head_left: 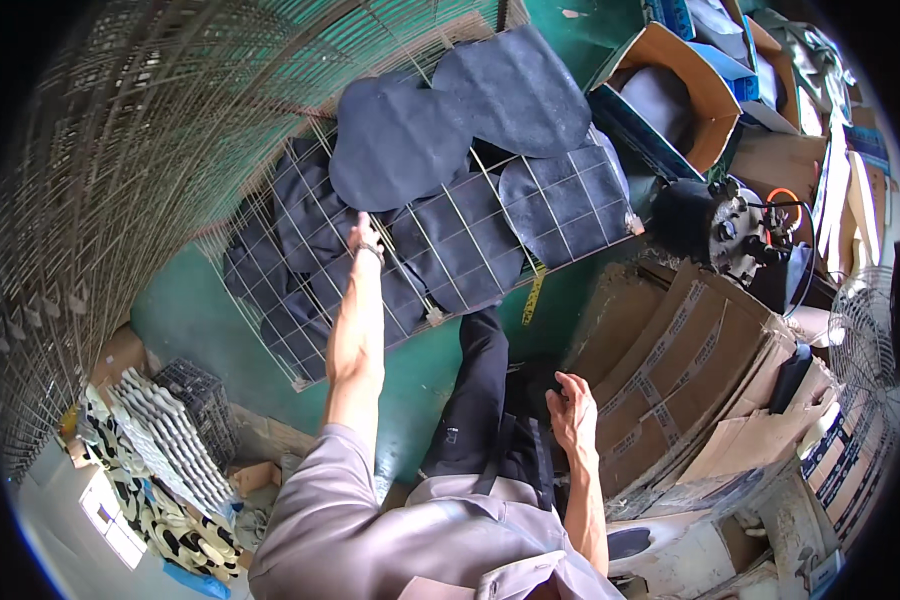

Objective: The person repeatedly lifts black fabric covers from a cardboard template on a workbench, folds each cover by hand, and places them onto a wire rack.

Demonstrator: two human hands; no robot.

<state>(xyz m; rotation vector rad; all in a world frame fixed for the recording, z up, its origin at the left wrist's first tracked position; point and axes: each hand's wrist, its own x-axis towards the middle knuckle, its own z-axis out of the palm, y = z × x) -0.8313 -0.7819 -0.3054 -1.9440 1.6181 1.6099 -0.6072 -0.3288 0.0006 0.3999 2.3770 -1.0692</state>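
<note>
With my left arm stretched forward, my left hand is at the near edge of a dark grey rounded sheet, its fingers closed on that edge. The fingertips are partly hidden there. This sheet lies flat on top of a wire grid rack. Beside it, a second dark sheet also rests on the grid. More dark sheets show beneath the wires, overlapping one another. My right hand hangs near my right side, fingers apart and loosely bent, holding nothing.
Tall stacked wire racks rise at the left. Flattened cardboard boxes lean at the right, below a dark machine. An open carton stands at the far right. A yellow strip hangs from the rack's near edge.
</note>
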